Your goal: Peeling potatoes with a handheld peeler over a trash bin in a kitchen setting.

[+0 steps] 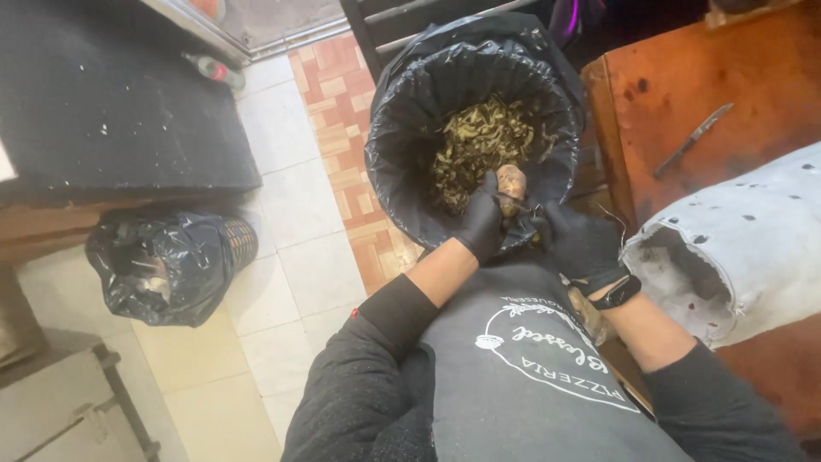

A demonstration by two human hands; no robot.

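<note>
A person in a dark apron (530,376) works over a bin (410,128) lined with a black bag, both hands in black gloves. Whatever the right hand (577,239) grips is hidden behind its curled fingers; only a dark sliver shows between the two hands, too small to identify, and whether that hand is clamped on a tool cannot be told. The left hand (483,224) is closed around the lower part of a brownish root vegetable (511,184), its top poking clear above the fingers, just over the near rim of the bin. Both forearms reach forward from dark sleeves pushed up short of the wrists, a black watch (617,293) on the right one, the hands meeting close together in front of the apron.

The bin holds a heap of yellow-green peelings (479,141) on its far side; its bottom is hidden by them. To the right, a knife (693,137) lies on an orange-brown table (667,77), well apart from the hands, and a white sack (744,222) with dark spots lies open-mouthed near the right arm, its contents lost in shadow and its far end cut off by the frame. On the tiled floor (282,162) at left sits a small basket lined with a crumpled black bag (162,265), its contents hard to make out
</note>
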